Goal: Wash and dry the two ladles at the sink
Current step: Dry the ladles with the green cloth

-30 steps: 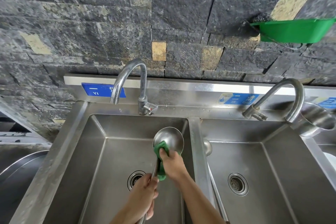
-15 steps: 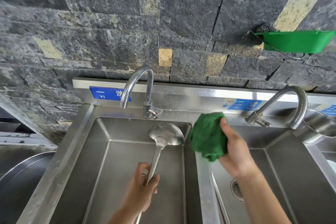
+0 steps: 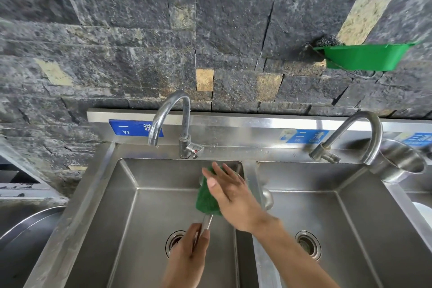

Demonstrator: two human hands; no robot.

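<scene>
My left hand grips the steel handle of a ladle over the left sink basin. The ladle's bowl is hidden under a green cloth. My right hand lies flat on that cloth with its fingers straight, pressing it onto the bowl. A second ladle shows only as a rounded steel edge just right of the divider, in the right basin.
Two curved faucets stand behind the basins, the left faucet and the right faucet. A steel cup lies on its side at far right. A green tray hangs on the stone wall.
My right hand brought the green cloth back from above the divider and laid it over the ladle's bowl. The left hand kept hold of the handle.
</scene>
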